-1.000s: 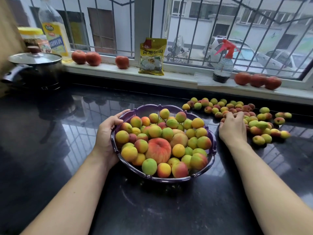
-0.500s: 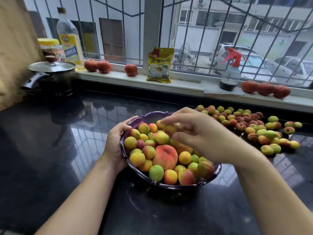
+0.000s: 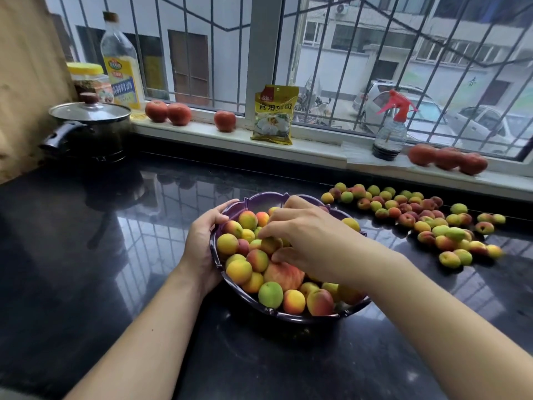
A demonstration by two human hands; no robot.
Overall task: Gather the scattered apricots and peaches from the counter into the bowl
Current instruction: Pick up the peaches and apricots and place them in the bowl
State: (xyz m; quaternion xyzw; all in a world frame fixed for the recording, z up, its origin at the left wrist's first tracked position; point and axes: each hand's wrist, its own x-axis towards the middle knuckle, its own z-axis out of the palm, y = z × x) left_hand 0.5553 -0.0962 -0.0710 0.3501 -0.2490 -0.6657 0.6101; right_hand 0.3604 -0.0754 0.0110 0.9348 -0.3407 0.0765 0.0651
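Purple scalloped bowl [image 3: 248,202] sits on the black counter [image 3: 86,255], heaped with apricots and one large peach [image 3: 284,275]. Left hand [image 3: 202,241] grips the bowl's left rim, fingers curled over the edge. Right hand [image 3: 311,241] rests above the heap, fingers bent down among the fruit; whether they pinch anything cannot be told. Loose apricots [image 3: 418,220] lie right of the bowl.

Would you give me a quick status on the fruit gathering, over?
Left hand grips bowl rim. Right hand over bowl, fingers among fruit. Loose fruit remains on counter. Nothing blocking.
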